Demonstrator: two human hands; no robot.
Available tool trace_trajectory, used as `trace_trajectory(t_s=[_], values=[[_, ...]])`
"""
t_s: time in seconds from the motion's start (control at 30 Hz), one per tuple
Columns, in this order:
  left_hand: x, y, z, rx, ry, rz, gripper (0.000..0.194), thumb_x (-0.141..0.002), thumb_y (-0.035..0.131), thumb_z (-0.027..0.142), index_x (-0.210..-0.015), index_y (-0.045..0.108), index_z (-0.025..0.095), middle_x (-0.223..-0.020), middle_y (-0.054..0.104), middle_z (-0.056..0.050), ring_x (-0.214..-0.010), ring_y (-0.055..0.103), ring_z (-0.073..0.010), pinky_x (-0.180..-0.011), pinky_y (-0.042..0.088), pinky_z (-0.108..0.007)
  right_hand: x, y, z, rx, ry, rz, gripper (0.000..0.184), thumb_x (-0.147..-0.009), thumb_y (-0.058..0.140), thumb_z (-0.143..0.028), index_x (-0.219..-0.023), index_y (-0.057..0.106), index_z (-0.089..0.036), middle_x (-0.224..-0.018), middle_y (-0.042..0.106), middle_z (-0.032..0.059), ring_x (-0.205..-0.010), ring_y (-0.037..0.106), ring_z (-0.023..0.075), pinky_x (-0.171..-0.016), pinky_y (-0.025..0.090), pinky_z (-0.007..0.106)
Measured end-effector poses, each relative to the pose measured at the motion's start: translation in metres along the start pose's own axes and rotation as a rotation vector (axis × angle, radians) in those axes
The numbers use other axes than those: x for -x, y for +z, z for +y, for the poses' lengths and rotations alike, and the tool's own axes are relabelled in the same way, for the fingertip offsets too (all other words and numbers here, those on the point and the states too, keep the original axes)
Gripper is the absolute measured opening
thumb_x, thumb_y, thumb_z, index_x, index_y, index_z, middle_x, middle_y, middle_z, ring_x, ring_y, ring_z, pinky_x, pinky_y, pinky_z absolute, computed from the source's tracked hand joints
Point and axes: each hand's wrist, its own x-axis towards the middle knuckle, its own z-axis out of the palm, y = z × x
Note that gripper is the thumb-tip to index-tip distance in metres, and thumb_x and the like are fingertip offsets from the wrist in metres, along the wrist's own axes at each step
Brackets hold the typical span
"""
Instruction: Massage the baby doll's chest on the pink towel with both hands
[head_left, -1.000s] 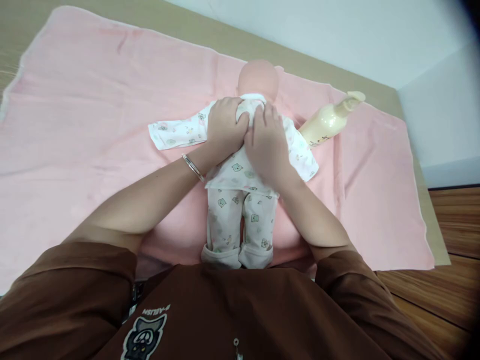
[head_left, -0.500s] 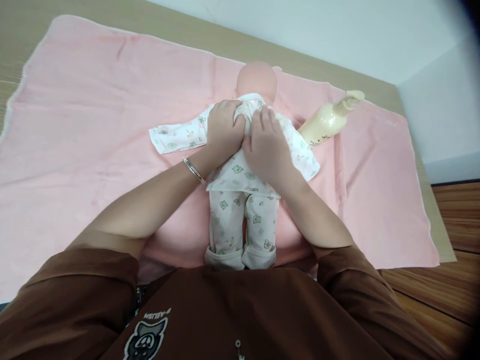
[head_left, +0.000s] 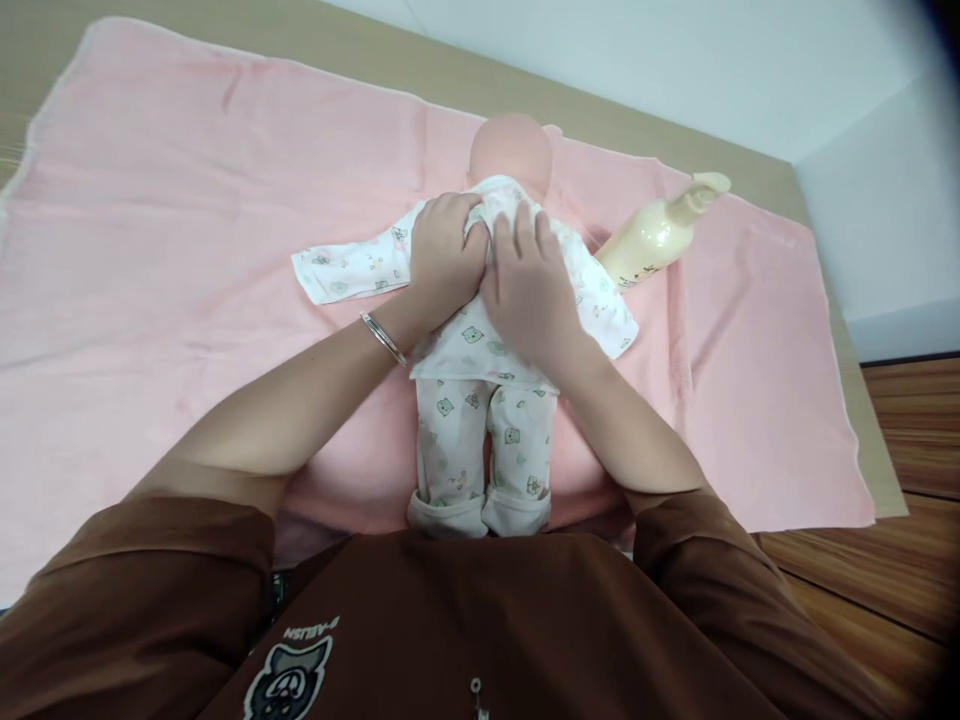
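Observation:
A baby doll (head_left: 480,335) lies with the back of its bald head toward me, its legs pointing at my body. It wears a white printed top and matching trousers (head_left: 450,430) with turned-up cuffs. My left hand (head_left: 444,250) rests on the left of the doll's upper back, thumb toward the middle, a silver bangle on the wrist. Beside it, almost touching, my right hand (head_left: 531,290) lies flat on the right of the back with fingers slightly apart. Both hands are open and cover much of the top. The doll's face is hidden.
A pale yellow pump bottle (head_left: 651,240) lies tilted beside the doll's right sleeve. Under everything is a pink blanket (head_left: 187,200) spread over a wooden table (head_left: 660,135). A white wall (head_left: 675,60) stands behind, and wood flooring (head_left: 915,430) shows at the right.
The fingers of my right hand have spread a little farther apart on the doll's back. My left hand stays in about the same place, and the view has shifted slightly.

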Motion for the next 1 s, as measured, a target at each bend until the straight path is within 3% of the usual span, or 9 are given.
trace_trajectory(t_s=[0.1,0.17,0.23,0.33,0.5,0.63,0.73,0.87,1.0], values=[[-0.006,0.001,-0.007,0.015,0.005,-0.037,0.041,-0.102,0.047,0.062,-0.116,0.065,0.028,-0.121,0.070,-0.007,-0.120,0.058,-0.0330,-0.116,0.041,-0.057,0.001,0.002,-0.005,-0.005,-0.106,-0.003,0.066,-0.100,0.038,-0.023,-0.166,0.036,-0.014,-0.178,0.026,0.0047,-0.170,0.014,0.0344,-0.143,0.015,0.057],[-0.010,0.002,-0.010,0.004,-0.003,-0.074,0.049,-0.096,0.048,0.069,-0.117,0.065,0.028,-0.121,0.069,-0.012,-0.123,0.057,-0.0381,-0.116,0.038,-0.059,-0.010,-0.001,0.005,-0.033,-0.080,-0.023,0.064,-0.103,0.035,-0.025,-0.166,0.034,-0.013,-0.178,0.025,0.0045,-0.170,0.016,0.0301,-0.144,0.015,0.052],[-0.013,0.002,-0.010,-0.003,-0.026,-0.110,0.061,-0.090,0.050,0.076,-0.123,0.063,0.026,-0.124,0.068,-0.014,-0.128,0.053,-0.0410,-0.119,0.033,-0.061,-0.024,-0.006,0.019,-0.054,0.007,-0.029,0.063,-0.107,0.032,-0.029,-0.167,0.031,-0.008,-0.178,0.024,0.0098,-0.170,0.019,0.0275,-0.144,0.016,0.048],[-0.008,-0.001,-0.003,0.031,-0.019,-0.169,0.071,-0.087,0.047,0.083,-0.129,0.059,0.028,-0.131,0.066,-0.011,-0.138,0.043,-0.0417,-0.125,0.022,-0.063,-0.037,-0.010,0.037,-0.074,0.098,-0.020,0.064,-0.110,0.029,-0.036,-0.164,0.033,-0.002,-0.176,0.027,0.0194,-0.168,0.023,0.0305,-0.142,0.017,0.052],[0.009,-0.007,0.018,0.075,0.073,-0.202,0.053,-0.091,0.051,0.072,-0.118,0.062,0.028,-0.129,0.065,-0.013,-0.146,0.036,-0.0427,-0.130,0.015,-0.063,-0.042,-0.004,0.049,-0.110,0.065,-0.008,0.066,-0.110,0.031,-0.043,-0.163,0.035,-0.005,-0.175,0.028,0.0204,-0.168,0.023,0.0325,-0.141,0.016,0.057],[0.004,-0.007,0.019,0.068,0.063,-0.160,0.023,-0.095,0.058,0.053,-0.093,0.058,0.029,-0.109,0.068,-0.012,-0.127,0.051,-0.0377,-0.123,0.032,-0.063,-0.036,-0.009,0.042,-0.057,0.067,-0.070,0.071,-0.110,0.030,-0.043,-0.166,0.027,0.000,-0.176,0.022,0.0230,-0.169,0.018,0.0343,-0.141,0.015,0.056],[-0.007,-0.012,0.013,0.049,-0.009,-0.146,0.017,-0.093,0.061,0.042,-0.083,0.055,0.030,-0.101,0.067,-0.011,-0.119,0.056,-0.0372,-0.114,0.044,-0.058,-0.020,-0.018,0.023,0.033,0.059,-0.111,0.072,-0.110,0.033,-0.037,-0.166,0.022,0.007,-0.175,0.021,0.0274,-0.169,0.018,0.0386,-0.141,0.017,0.057],[-0.014,-0.020,0.011,-0.124,-0.019,-0.232,0.015,-0.097,0.051,0.037,-0.090,0.060,0.027,-0.101,0.066,-0.012,-0.114,0.061,-0.0359,-0.107,0.046,-0.052,-0.001,-0.027,0.002,0.097,-0.046,-0.115,0.069,-0.107,0.040,-0.027,-0.165,0.026,0.006,-0.175,0.025,0.0262,-0.167,0.021,0.0415,-0.141,0.019,0.057],[-0.008,-0.028,0.023,-0.253,0.022,-0.293,0.036,-0.100,0.040,0.043,-0.117,0.065,0.024,-0.118,0.066,-0.011,-0.122,0.056,-0.0321,-0.113,0.042,-0.050,-0.012,-0.026,0.014,0.042,-0.065,-0.096,0.061,-0.108,0.035,-0.026,-0.161,0.037,0.005,-0.170,0.037,0.0246,-0.164,0.031,0.0381,-0.139,0.029,0.052]])
